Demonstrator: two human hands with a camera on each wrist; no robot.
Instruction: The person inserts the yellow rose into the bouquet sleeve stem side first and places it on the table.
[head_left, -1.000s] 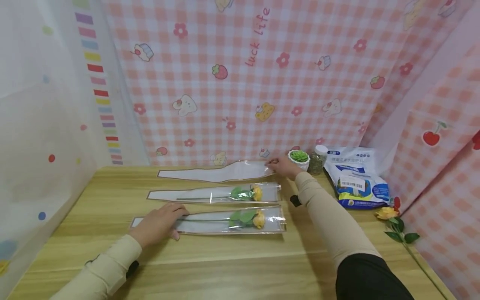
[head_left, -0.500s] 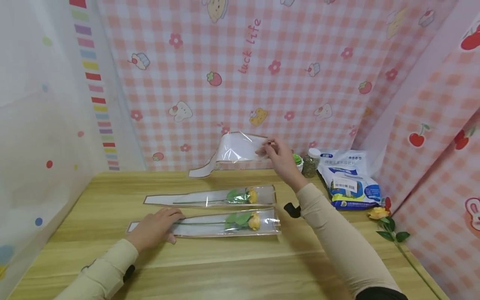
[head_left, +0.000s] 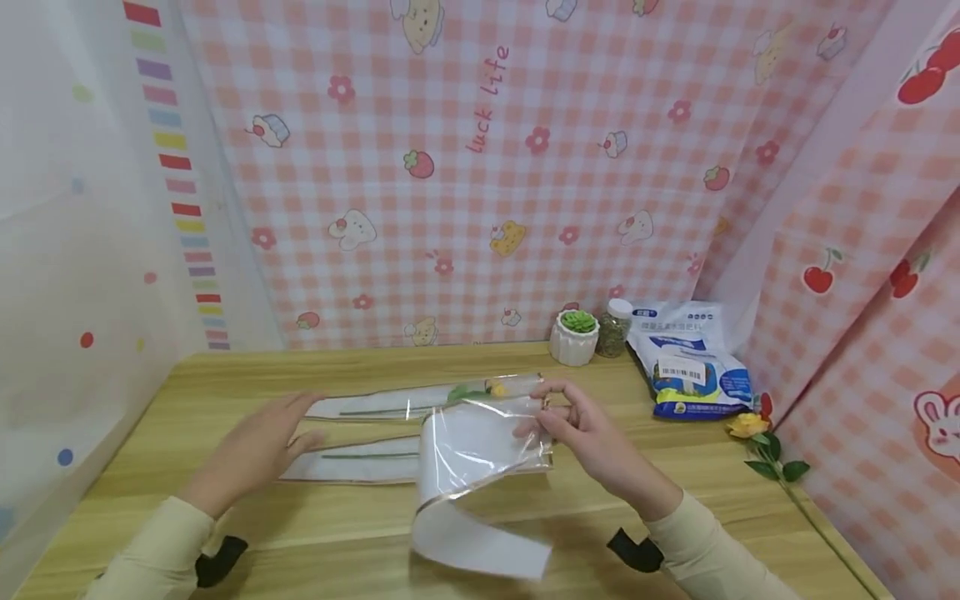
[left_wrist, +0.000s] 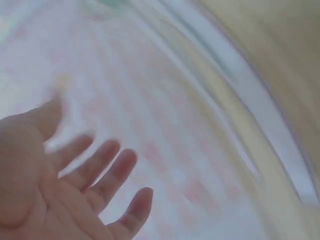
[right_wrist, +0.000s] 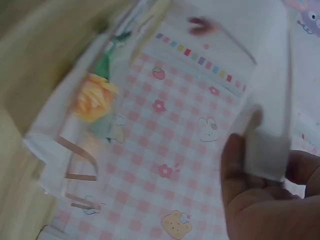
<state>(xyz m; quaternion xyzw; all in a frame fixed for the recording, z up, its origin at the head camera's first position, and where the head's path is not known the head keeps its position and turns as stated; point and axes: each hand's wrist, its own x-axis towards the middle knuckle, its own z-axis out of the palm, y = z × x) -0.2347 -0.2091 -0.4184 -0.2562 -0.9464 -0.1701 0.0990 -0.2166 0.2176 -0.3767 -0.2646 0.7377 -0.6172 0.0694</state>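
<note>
My right hand (head_left: 596,437) pinches the open end of a clear-and-white flower sleeve (head_left: 476,454), which curls and hangs over the table with nothing visible inside. Two more sleeves lie flat beneath and behind it. The far sleeve (head_left: 390,403) holds a yellow rose (head_left: 498,389). The near sleeve (head_left: 352,470) shows a green stem, its bloom end hidden by the held sleeve. In the right wrist view a yellow rose (right_wrist: 95,97) shows inside a sleeve. My left hand (head_left: 255,450) hovers by the narrow ends of the flat sleeves, fingers spread and holding nothing, as the left wrist view shows.
At the back right stand a potted succulent (head_left: 574,340), a lidded jar (head_left: 615,327) and a blue-white bag (head_left: 690,362). A loose yellow rose (head_left: 748,426) lies along the right edge. Pink checked cloth (head_left: 450,200) hangs behind the wooden table (head_left: 225,383).
My right hand has lifted the empty sleeve from the back of the table and brought it forward over the flat sleeves. The left hand has come off the near sleeve.
</note>
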